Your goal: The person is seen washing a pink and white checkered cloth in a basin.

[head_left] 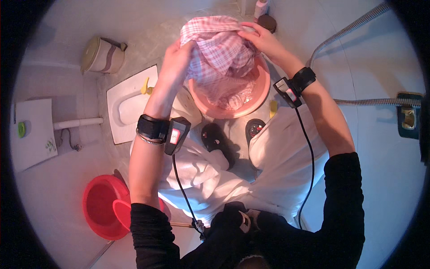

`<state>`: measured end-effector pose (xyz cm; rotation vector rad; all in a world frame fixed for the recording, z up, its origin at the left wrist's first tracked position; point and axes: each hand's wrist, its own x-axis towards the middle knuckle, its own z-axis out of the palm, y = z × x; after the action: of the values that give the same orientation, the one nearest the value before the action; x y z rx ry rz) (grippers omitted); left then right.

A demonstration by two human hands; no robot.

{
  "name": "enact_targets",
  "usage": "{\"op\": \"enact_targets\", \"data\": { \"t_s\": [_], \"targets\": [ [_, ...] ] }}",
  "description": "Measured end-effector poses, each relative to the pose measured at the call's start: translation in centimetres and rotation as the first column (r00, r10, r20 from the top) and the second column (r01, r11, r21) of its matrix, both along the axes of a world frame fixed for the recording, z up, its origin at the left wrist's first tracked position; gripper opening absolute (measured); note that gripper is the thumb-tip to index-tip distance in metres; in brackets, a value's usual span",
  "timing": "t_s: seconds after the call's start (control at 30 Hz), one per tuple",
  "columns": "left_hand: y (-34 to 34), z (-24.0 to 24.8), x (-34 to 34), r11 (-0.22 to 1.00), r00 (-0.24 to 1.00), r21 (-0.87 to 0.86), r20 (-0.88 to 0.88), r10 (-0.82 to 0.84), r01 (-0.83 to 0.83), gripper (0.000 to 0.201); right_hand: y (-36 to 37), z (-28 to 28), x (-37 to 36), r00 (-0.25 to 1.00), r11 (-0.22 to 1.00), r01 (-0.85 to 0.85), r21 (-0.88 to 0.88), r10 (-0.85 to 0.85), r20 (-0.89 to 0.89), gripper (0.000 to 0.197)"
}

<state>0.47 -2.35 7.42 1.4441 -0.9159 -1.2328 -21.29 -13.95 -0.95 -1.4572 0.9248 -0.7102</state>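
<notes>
A wet pink-and-white checked cloth (215, 45) hangs bunched over the far side of a round orange-pink basin (200, 104). Its lower folds reach down into the basin, where water and more wet fabric show. My left hand (177, 59) grips the cloth's left side, fingers curled into it and partly hidden. On the other side, my right hand (261, 39) pinches the upper right edge between thumb and fingers. Both wrists wear black straps with small boxes and cables.
A white squat toilet (117, 130) lies left of the basin, beside a large bottle with a yellow pump (146, 86). A lidded bin (107, 56) stands farther back. Red basins (99, 210) sit at lower left. A metal hose (347, 29) runs along the right wall.
</notes>
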Motion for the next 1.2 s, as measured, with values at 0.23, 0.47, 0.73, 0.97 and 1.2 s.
{"op": "enact_targets", "data": {
  "t_s": [0.23,0.47,0.73,0.97,1.2],
  "targets": [
    [0.1,2.6,-0.5,0.998,0.999,-0.051,-0.02,0.042,-0.043,0.017,3.6,-0.8,-1.7,0.853,0.935,-0.236,-0.265,0.07,-0.517,0.09],
    [0.2,7.1,-1.8,0.979,0.985,-0.192,-0.14,-0.1,0.072,0.014,5.0,-2.5,0.3,0.973,0.895,-0.045,-0.444,-0.062,-0.222,0.098],
    [-1.0,6.9,2.4,0.988,0.993,-0.115,-0.07,0.096,-0.104,0.021,3.8,-1.7,-0.2,0.984,0.97,0.106,-0.22,-0.071,0.162,0.029],
    [-0.7,2.4,5.3,0.992,0.967,-0.108,0.238,0.09,-0.066,0.026,3.1,1.9,-0.5,0.969,0.96,0.124,-0.253,-0.063,0.237,0.027],
    [-0.2,0.0,3.1,0.978,0.499,0.208,0.845,-0.193,0.026,0.076,4.2,7.2,1.8,0.905,0.96,0.237,-0.152,-0.161,0.393,0.016]
  ]
}}
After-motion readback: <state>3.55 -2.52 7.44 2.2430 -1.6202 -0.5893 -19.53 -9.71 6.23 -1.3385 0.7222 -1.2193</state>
